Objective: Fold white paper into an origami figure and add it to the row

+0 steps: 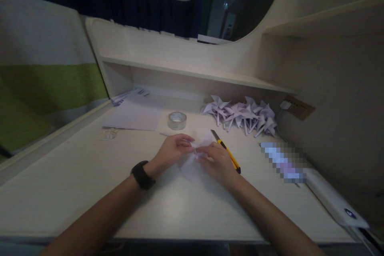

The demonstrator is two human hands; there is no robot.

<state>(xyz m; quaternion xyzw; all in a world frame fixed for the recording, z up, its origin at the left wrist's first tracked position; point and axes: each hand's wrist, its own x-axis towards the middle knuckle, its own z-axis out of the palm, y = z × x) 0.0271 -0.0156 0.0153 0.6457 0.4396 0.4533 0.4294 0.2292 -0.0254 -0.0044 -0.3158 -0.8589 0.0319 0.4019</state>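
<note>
Between my two hands is a white paper pinwheel (188,165), its blades fanning out above and below my fingers. My left hand (175,148), with a black watch on the wrist, pinches it near the centre from the left. From the right, my right hand (218,161) pinches the same middle part, thumb and index fingertips close to those of the left. What lies right under the fingertips is too small to make out. A yellow box cutter (229,155) with its blade out lies just beyond my right hand. Behind my hands sits a roll of clear tape (177,121).
Several finished paper pinwheels (240,114) with paper sticks are heaped at the back right. A stack of white paper (135,111) lies back left, with small pale bits (109,133) before it. A white device (333,198) stands along the right edge, below a wall socket (298,108).
</note>
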